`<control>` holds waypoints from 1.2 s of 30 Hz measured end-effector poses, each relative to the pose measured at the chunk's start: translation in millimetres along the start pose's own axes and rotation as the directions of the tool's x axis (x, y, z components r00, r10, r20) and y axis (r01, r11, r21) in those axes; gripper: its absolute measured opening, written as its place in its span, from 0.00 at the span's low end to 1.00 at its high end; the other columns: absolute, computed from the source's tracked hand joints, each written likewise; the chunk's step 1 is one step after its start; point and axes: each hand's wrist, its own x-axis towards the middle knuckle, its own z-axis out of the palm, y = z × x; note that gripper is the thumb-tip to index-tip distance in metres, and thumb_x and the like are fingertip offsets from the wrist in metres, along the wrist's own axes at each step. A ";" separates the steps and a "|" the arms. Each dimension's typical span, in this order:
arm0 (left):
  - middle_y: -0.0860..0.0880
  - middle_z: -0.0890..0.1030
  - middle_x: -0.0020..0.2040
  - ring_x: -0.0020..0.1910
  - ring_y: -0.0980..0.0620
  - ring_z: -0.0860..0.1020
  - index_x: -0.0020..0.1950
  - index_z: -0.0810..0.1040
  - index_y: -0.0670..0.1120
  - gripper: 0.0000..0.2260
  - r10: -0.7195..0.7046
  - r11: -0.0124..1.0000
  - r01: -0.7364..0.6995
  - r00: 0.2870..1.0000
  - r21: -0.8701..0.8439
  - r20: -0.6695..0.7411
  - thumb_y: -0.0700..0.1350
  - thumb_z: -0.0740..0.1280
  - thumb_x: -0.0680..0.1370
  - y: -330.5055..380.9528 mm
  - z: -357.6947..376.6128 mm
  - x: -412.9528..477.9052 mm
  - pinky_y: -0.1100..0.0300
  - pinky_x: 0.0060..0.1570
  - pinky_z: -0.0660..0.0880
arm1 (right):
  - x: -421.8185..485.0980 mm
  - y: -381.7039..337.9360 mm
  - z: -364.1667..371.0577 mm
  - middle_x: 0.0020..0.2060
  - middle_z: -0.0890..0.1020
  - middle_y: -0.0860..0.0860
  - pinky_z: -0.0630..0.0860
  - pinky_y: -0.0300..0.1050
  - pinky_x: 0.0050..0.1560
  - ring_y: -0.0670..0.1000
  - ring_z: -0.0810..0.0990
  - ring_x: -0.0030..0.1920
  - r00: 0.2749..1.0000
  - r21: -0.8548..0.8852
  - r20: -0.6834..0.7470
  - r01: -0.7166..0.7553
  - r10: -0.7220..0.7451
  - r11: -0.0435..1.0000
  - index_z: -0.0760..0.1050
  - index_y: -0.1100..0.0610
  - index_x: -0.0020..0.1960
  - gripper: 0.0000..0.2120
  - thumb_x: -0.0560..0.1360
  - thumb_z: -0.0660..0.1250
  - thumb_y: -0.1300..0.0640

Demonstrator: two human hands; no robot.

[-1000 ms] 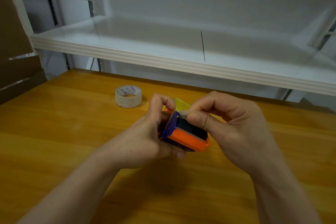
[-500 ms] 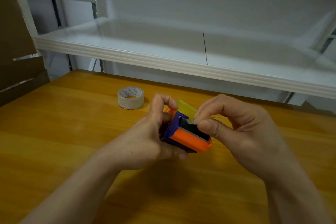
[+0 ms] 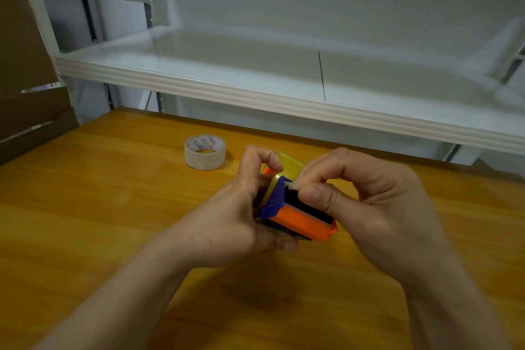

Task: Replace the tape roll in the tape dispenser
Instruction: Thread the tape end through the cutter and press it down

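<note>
- Our left hand (image 3: pixel 227 224) is gripping the orange-and-purple tape dispenser (image 3: pixel 298 216) above the wooden table (image 3: pixel 85 207).
- Our right hand (image 3: pixel 377 207) is pinching the tape end (image 3: pixel 291 185) at its top.
- A clear tape roll (image 3: pixel 205 152) is lying behind, apart.

Orange-and-purple tape dispenser (image 3: pixel 301 217) with black inside, loaded with a translucent yellow roll (image 3: pixel 289 165). Clear tape roll (image 3: pixel 205 152), white core printed in red and blue. Honey-orange wood-grain table (image 3: pixel 85 207). Plain white shelf (image 3: pixel 255 77). Brown cardboard (image 3: pixel 25 71) at left.
</note>
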 end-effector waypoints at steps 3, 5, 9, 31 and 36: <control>0.46 0.82 0.52 0.49 0.50 0.85 0.63 0.58 0.56 0.37 0.009 0.999 -0.008 1.000 -0.037 0.016 0.33 0.77 0.69 0.4 -0.8 -0.8 0.55 0.48 0.83 | 0.5 0.9 0.4 0.44 0.84 0.47 0.79 0.45 0.49 0.54 0.83 0.50 0.999 -0.020 -0.032 0.022 -0.023 1.000 0.83 0.50 0.44 0.04 0.74 0.71 0.51; 0.45 0.81 0.54 0.50 0.48 0.85 0.64 0.60 0.59 0.37 0.014 0.998 -0.012 1.000 -0.061 0.028 0.32 0.77 0.70 1.1 -1.4 -0.8 0.53 0.49 0.83 | 1.0 1.3 0.7 0.43 0.83 0.47 0.79 0.43 0.49 0.54 0.82 0.50 0.998 -0.030 -0.054 0.026 -0.027 0.999 0.83 0.50 0.44 0.04 0.73 0.71 0.51; 0.46 0.80 0.56 0.52 0.48 0.84 0.66 0.62 0.60 0.37 0.008 0.995 -0.003 0.999 -0.096 0.050 0.31 0.76 0.71 1.3 -0.5 -1.4 0.56 0.48 0.82 | 1.2 2.5 2.6 0.43 0.84 0.47 0.80 0.46 0.48 0.54 0.83 0.49 0.998 -0.044 -0.064 0.022 -0.025 0.999 0.83 0.46 0.45 0.03 0.73 0.72 0.50; 0.49 0.79 0.55 0.49 0.50 0.85 0.67 0.63 0.65 0.40 0.014 0.986 -0.017 1.000 -0.165 -0.019 0.29 0.74 0.71 -0.3 -2.7 -0.1 0.58 0.46 0.82 | 0.8 -5.0 8.8 0.43 0.84 0.44 0.76 0.34 0.48 0.49 0.83 0.49 0.986 -0.179 -0.153 0.045 -0.073 0.983 0.85 0.50 0.47 0.04 0.73 0.74 0.57; 0.49 0.80 0.54 0.49 0.49 0.85 0.66 0.64 0.67 0.41 0.026 0.978 -0.035 0.999 -0.204 -0.045 0.27 0.73 0.70 -1.5 -4.2 -1.3 0.56 0.47 0.82 | 0.6 -4.7 4.4 0.43 0.84 0.44 0.78 0.37 0.47 0.49 0.83 0.48 0.982 -0.188 -0.164 0.058 -0.090 0.980 0.84 0.49 0.47 0.04 0.72 0.74 0.55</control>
